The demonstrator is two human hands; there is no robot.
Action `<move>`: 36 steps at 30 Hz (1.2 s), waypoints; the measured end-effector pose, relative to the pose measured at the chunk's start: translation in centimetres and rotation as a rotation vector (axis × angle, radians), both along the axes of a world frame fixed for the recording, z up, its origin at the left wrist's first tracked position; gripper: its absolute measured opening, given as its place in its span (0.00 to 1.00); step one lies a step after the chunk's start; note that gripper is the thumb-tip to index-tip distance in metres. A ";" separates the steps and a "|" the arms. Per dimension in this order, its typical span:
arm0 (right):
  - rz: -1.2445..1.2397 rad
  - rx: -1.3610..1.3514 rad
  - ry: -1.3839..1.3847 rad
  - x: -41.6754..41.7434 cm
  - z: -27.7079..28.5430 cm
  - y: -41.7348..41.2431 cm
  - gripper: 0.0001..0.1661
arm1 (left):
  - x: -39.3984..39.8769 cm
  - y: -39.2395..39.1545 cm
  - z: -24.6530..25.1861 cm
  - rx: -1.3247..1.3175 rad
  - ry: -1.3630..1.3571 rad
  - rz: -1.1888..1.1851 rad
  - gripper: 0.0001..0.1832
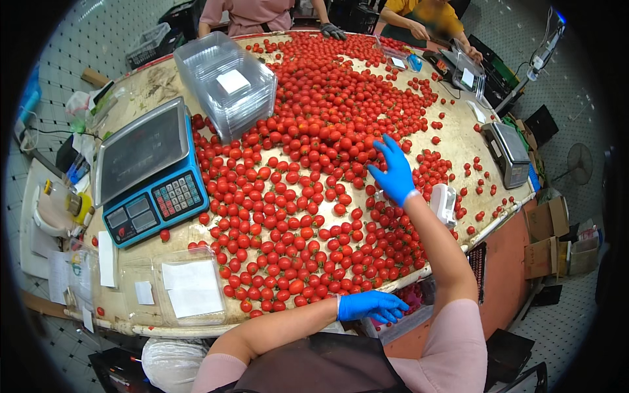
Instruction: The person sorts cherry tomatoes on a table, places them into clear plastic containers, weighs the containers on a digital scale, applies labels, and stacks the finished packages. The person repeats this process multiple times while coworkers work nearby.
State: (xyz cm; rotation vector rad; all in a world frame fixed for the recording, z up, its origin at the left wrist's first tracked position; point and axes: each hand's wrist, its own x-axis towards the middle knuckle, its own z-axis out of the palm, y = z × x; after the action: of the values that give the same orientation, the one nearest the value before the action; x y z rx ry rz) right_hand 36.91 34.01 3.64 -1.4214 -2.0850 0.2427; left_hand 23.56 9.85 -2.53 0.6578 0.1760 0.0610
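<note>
Red cherry tomatoes (pixel 290 216) lie loose over the table, heaped thickly in the middle. My right hand (pixel 393 169), in a blue glove, reaches over the right side of the heap with its fingers spread and nothing seen in it. Below the table's front edge, my left hand (pixel 372 306), also gloved in blue, hangs palm down over a plastic bin (pixel 405 324); its fingers are partly curled and its palm is hidden. An open clear plastic container (pixel 190 290) with white paper in it lies left of the tomatoes. Stacked clear containers (pixel 231 93) stand farther back.
A blue digital scale (pixel 155 206) stands on the left and a smaller scale (pixel 508 154) at the right edge. A white device (pixel 443 204) sits beside my right forearm. Two people work across the table, one with a gray-gloved hand (pixel 333 31) at the tomatoes. Cardboard boxes (pixel 545 218) stand right.
</note>
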 end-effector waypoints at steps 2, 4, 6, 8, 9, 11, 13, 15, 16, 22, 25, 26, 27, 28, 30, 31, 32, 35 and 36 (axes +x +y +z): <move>-0.056 0.003 -0.086 -0.8 -0.2 2.7 0.55 | 0.3 -0.3 -0.5 0.001 -0.005 -0.004 0.25; -0.070 -0.071 -0.177 -1.7 -1.7 3.6 0.67 | 0.4 -0.3 -1.1 -0.004 -0.028 0.003 0.26; -0.057 -0.181 -0.181 -2.7 -2.7 3.5 0.80 | 0.3 -0.3 -1.3 -0.011 -0.017 0.001 0.26; -0.061 -0.190 -0.225 -2.9 -3.0 2.3 0.77 | 0.1 -0.3 -1.2 -0.010 -0.014 0.002 0.26; -0.050 -0.194 -0.263 -2.7 -3.1 1.6 0.76 | 0.0 -0.3 -1.2 -0.006 -0.016 0.002 0.26; -0.007 -0.195 -0.350 -1.5 -3.4 0.2 0.73 | 0.1 -0.4 -1.3 -0.008 -0.030 0.001 0.26; -0.007 -0.258 -0.438 -0.1 -3.1 -2.3 0.66 | 0.2 -0.4 -1.1 -0.013 -0.051 -0.009 0.26; -0.016 -0.259 -0.521 1.0 -2.8 -4.1 0.62 | -0.1 -0.1 -0.6 0.003 -0.030 -0.009 0.25; -0.041 -0.272 -0.520 1.2 -2.6 -4.9 0.60 | -0.2 0.0 -0.5 0.008 -0.036 -0.002 0.25; -0.086 -0.262 -0.250 3.2 -1.5 -7.6 0.41 | 0.1 -0.3 -1.1 -0.010 -0.050 0.027 0.25; -0.142 -0.193 0.088 3.7 -1.0 -7.0 0.29 | 0.4 -0.5 -1.6 -0.012 -0.042 0.033 0.24; -0.150 -0.192 0.138 3.8 -0.8 -6.1 0.27 | 0.3 -0.3 -1.7 -0.014 -0.041 0.028 0.24; -0.161 -0.190 0.187 4.0 -0.6 -5.2 0.26 | 0.2 -0.2 -1.7 -0.015 -0.041 0.020 0.24; -0.180 -0.156 0.157 4.4 -1.0 -4.0 0.25 | 0.2 -0.1 -1.6 -0.015 -0.042 0.017 0.24; -0.180 -0.179 0.188 5.5 -2.3 -0.5 0.27 | 0.0 -0.1 -1.0 -0.013 -0.045 0.010 0.25; -0.175 -0.165 0.164 6.1 -2.8 1.3 0.29 | 0.0 0.0 -0.6 -0.002 -0.047 0.000 0.25; -0.173 -0.211 0.164 6.1 -2.7 3.1 0.30 | -0.2 0.1 -0.4 0.007 -0.047 -0.003 0.25; -0.140 -0.268 0.080 4.9 -3.3 6.4 0.36 | 0.0 -0.1 -0.5 0.029 -0.053 0.001 0.26; -0.109 -0.229 -0.001 4.0 -3.7 6.9 0.40 | -0.1 -0.1 -0.5 0.033 -0.050 0.003 0.26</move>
State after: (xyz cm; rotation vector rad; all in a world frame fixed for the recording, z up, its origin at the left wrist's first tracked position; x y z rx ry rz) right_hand 40.95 40.87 -0.03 -1.6629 -2.0239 0.4480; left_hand 23.49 9.80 -3.05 0.6883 0.1283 0.0838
